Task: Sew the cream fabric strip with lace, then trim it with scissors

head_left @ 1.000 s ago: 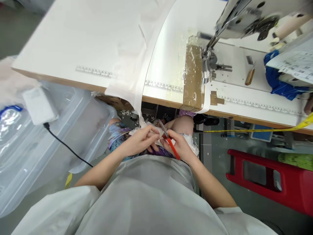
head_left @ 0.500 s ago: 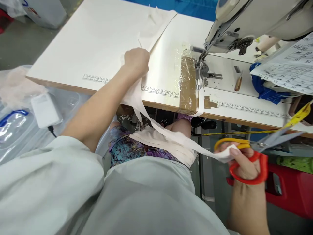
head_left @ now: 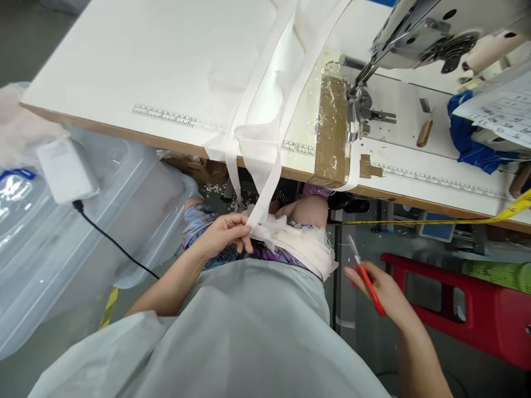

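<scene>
Two hands: left hand grip pinches white strip; right hand grip clamps scissors beside red stool.

The left hand pinched with fingers closed over the lap, forearm bent inward; the right hand gripped out to the side, arm extended.

Sewing workshop, industrial sewing machine, ruler-marked worktable, fabric strips
</scene>
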`<state>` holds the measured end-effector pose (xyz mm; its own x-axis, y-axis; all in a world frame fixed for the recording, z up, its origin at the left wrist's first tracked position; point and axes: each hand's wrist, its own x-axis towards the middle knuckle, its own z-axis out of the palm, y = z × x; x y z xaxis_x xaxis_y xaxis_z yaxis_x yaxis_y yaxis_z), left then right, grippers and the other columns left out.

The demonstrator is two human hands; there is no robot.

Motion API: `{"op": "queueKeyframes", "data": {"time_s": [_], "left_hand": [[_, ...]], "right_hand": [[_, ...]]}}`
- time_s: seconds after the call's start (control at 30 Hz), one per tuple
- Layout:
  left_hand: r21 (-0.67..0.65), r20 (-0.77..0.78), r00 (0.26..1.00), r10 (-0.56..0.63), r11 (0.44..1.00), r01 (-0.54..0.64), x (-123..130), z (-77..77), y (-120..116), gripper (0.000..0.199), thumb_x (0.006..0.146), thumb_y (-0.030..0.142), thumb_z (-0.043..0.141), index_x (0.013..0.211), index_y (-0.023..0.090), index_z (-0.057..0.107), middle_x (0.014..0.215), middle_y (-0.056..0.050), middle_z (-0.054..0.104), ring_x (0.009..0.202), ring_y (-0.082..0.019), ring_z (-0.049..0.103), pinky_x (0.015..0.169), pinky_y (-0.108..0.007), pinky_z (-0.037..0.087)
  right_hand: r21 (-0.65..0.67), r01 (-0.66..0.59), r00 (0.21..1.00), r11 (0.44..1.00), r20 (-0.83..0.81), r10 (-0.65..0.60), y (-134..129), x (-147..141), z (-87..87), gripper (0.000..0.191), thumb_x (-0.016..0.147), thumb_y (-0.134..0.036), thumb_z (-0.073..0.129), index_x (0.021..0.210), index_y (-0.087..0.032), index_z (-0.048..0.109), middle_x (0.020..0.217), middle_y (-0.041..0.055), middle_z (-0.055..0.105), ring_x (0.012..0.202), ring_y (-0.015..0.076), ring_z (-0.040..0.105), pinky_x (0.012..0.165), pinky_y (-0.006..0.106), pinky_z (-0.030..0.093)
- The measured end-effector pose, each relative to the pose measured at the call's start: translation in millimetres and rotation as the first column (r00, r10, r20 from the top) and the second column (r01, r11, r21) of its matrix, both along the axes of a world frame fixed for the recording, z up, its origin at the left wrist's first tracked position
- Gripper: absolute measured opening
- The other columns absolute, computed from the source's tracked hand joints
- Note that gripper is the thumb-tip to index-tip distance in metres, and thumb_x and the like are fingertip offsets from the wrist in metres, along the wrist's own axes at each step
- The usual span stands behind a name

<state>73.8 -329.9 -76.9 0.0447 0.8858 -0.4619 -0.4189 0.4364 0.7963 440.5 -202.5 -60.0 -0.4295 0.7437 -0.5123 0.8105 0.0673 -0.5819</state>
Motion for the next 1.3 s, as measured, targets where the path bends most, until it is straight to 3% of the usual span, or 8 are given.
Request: {"op": "queueKeyframes", "data": {"time_s": [0.1,0.2,0.3,0.43,0.6,0.87,1.3], "left_hand": [[-0.019,0.050,0.999,0.009,1.000,-0.008,14,1.0,-6,0.048,0.077,0.054,0.077,0.093,0.013,0.059,0.082,-0.013,0.073,0.077,-0.022,0.072,0.062,-0.023,0.057],[-0.046,0.047,0.999,0.016,0.999,-0.014,19,4.9,-8,0.049,0.078,0.055,0.077,0.094,0.012,0.060,0.086,-0.014,0.073,0.081,-0.023,0.073,0.064,-0.023,0.058],[-0.060,0.054,0.998,0.035,0.998,-0.031,18,4.7,-8,0.051,0.076,0.056,0.078,0.091,0.012,0.060,0.082,-0.013,0.073,0.078,-0.022,0.073,0.062,-0.021,0.058],[-0.076,0.039,0.999,0.033,0.997,-0.030,17,3.8,-8,0.051,0.074,0.058,0.079,0.087,0.012,0.059,0.079,-0.012,0.073,0.077,-0.024,0.073,0.062,-0.022,0.058],[-0.084,-0.008,0.999,0.041,0.996,-0.041,19,5.0,-8,0.051,0.075,0.060,0.077,0.086,0.012,0.061,0.077,-0.011,0.072,0.073,-0.024,0.073,0.060,-0.024,0.058],[-0.073,-0.010,0.998,0.061,0.995,-0.061,20,2.5,-6,0.053,0.074,0.060,0.077,0.088,0.012,0.062,0.075,-0.010,0.072,0.070,-0.022,0.072,0.058,-0.021,0.057],[-0.093,-0.025,0.999,0.047,0.995,-0.049,20,2.1,-5,0.052,0.074,0.060,0.078,0.085,0.011,0.064,0.073,-0.010,0.071,0.068,-0.022,0.071,0.056,-0.022,0.056]], "right_hand": [[-0.201,-0.331,0.929,0.922,-0.240,0.281,-5,-60,2.3,0.054,0.090,-0.073,0.045,0.076,-0.021,0.050,0.071,0.0033,0.054,0.064,0.0210,0.055,0.058,0.033,0.048],[-0.164,-0.566,0.811,0.808,-0.285,0.510,-1,-104,4.6,0.053,0.093,-0.070,0.041,0.071,-0.022,0.038,0.067,-0.0021,0.039,0.059,0.0154,0.039,0.053,0.028,0.035],[-0.143,-0.658,0.746,0.739,-0.261,0.613,8,-126,3.5,0.055,0.092,-0.071,0.041,0.069,-0.022,0.033,0.064,-0.0036,0.034,0.058,0.0141,0.032,0.052,0.026,0.028],[-0.152,-0.706,0.703,0.692,-0.269,0.658,15,-138,2.0,0.058,0.091,-0.073,0.044,0.066,-0.022,0.033,0.061,-0.0043,0.033,0.057,0.0135,0.031,0.052,0.026,0.025],[-0.099,-0.703,0.703,0.704,-0.244,0.668,14,-146,0.6,0.060,0.090,-0.076,0.041,0.065,-0.021,0.033,0.061,-0.0038,0.034,0.058,0.0137,0.033,0.054,0.027,0.024],[0.130,-0.685,0.725,0.717,0.020,0.689,10,-147,7.3,0.060,0.092,-0.074,0.036,0.065,-0.022,0.030,0.061,-0.0008,0.043,0.054,0.0148,0.034,0.054,0.028,0.023],[0.204,-0.695,0.715,0.689,0.103,0.691,7,-144,3.6,0.057,0.096,-0.068,0.037,0.064,-0.022,0.029,0.060,0.0028,0.049,0.054,0.0172,0.045,0.052,0.029,0.021]]}}
